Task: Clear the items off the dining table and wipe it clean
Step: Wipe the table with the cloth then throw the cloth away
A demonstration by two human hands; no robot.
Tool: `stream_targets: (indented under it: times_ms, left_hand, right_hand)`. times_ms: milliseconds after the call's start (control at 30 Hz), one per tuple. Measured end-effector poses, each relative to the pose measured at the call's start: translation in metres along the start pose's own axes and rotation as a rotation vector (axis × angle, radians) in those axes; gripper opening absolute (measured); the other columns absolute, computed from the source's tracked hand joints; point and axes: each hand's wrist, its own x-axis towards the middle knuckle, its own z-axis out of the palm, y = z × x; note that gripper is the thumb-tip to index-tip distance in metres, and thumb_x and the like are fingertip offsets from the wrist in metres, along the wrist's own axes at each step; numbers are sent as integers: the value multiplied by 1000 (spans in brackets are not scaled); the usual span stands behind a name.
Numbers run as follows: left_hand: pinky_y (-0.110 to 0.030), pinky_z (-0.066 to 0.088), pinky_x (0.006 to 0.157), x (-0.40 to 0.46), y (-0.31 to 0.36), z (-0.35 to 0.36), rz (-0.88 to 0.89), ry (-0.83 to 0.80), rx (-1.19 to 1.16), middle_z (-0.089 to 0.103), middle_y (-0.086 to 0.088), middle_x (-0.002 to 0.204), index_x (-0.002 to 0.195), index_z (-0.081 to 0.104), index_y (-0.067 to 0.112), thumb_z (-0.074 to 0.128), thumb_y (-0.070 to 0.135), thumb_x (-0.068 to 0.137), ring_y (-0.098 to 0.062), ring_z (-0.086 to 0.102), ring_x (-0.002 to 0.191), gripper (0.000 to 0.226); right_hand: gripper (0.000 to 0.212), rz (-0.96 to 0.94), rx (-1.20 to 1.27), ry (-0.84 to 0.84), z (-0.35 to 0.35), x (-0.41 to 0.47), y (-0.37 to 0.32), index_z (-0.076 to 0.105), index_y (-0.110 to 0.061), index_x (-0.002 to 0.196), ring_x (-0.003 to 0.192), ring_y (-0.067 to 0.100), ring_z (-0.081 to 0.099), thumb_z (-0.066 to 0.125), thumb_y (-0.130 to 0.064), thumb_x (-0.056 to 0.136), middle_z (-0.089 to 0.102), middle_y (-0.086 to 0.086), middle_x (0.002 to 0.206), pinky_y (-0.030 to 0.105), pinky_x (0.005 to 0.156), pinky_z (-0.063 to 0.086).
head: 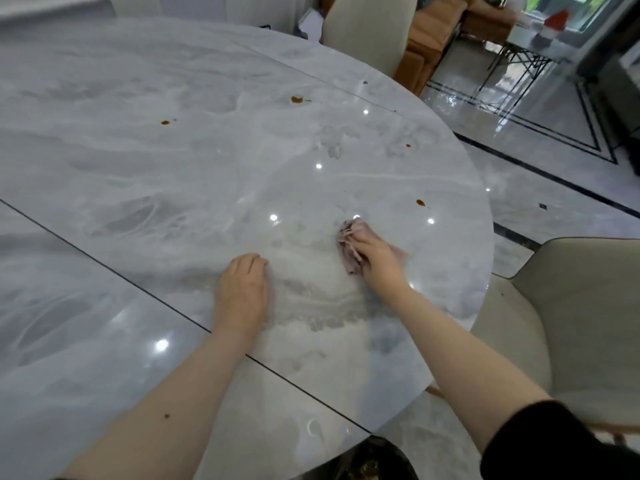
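The grey marble dining table (173,174) fills most of the view, glossy and bare of dishes. My right hand (375,256) grips a crumpled pale pink cloth (349,245) and presses it on the tabletop near the right edge. My left hand (242,289) rests on the table a little to the left, palm down, fingers slightly bent. Brown sauce spots lie on the surface: one (420,202) just beyond the cloth, one (297,99) farther back, one (165,122) at the left, and a small one (408,145) toward the right rim.
A cream upholstered chair (571,317) stands close at the right of the table. Another cream chair (370,29) stands at the far side. A dark bin (374,462) sits below the near table edge. Shiny tiled floor (554,161) lies to the right.
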Motion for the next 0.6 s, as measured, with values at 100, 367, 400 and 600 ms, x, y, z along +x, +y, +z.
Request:
stream_targets:
  times_ms: [100, 367, 400, 600]
  left_hand:
    - [-29, 37, 82, 2, 16, 8, -1, -31, -15, 67, -16, 97, 95, 66, 1, 37, 15, 77, -32, 64, 89, 36]
    - [-41, 43, 90, 24, 47, 34, -95, -59, -45, 63, -21, 105, 105, 63, -1, 32, 17, 80, -38, 59, 97, 44]
    - [-40, 40, 92, 26, 50, 37, -98, -51, -41, 63, -21, 104, 104, 63, -1, 32, 17, 80, -38, 59, 98, 43]
    - [-43, 46, 91, 27, 53, 43, -119, -9, -23, 63, -23, 106, 108, 62, -3, 32, 16, 82, -39, 59, 99, 44]
  right_hand:
    - [50, -31, 82, 36, -19, -7, -13, 56, -9, 129, 139, 21, 32, 43, 12, 86, 42, 4, 146, 36, 117, 24]
    - [38, -214, 126, -28, 9, -56, 22, 67, -2, 113, 113, 31, 54, 38, -21, 96, 63, 19, 119, 27, 108, 34]
    - [39, -141, 133, -26, 2, -45, 36, 67, -1, 112, 110, 30, 55, 37, -18, 94, 64, 19, 114, 19, 108, 30]
    - [43, 27, 103, -26, -40, 12, 114, 62, -12, 121, 126, 18, 48, 39, -10, 85, 57, -7, 125, 35, 102, 37]
